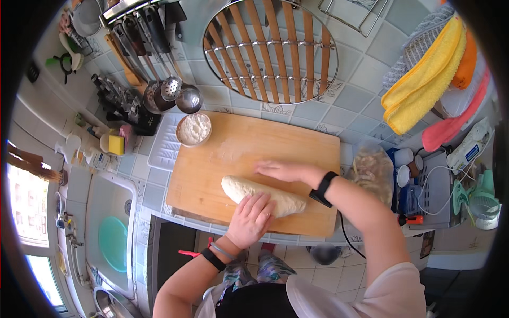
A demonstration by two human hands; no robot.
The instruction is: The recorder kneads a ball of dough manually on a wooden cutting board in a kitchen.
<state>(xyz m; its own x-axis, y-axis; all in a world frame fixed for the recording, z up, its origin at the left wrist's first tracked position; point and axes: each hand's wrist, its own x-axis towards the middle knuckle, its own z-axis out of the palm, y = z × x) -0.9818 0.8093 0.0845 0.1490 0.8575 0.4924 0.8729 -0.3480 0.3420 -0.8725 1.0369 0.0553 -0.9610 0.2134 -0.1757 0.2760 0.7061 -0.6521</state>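
Observation:
A thick log of pale dough (pixel 286 202) lies at a slant on a wooden board (pixel 302 139). My left hand (pixel 253 216) rests on the dough's near side, with the fingers laid over it. Just beyond the dough, my right hand (pixel 283 171) is flat and low over the board, palm down, holding nothing; whether it touches the wood I cannot tell. A bowl of white flour (pixel 194 129) stands at the board's far left corner, and a thin dusting of flour marks the wood near it.
A white plastic rack (pixel 163 145) sits at the board's left, beside a knife block (pixel 145 119). Farther left is a sink (pixel 105 190) with a green basin (pixel 113 242). To the right stand a filled plastic bag (pixel 370 171) and a grey crate (pixel 437 190). Ladles (pixel 189 99) hang behind.

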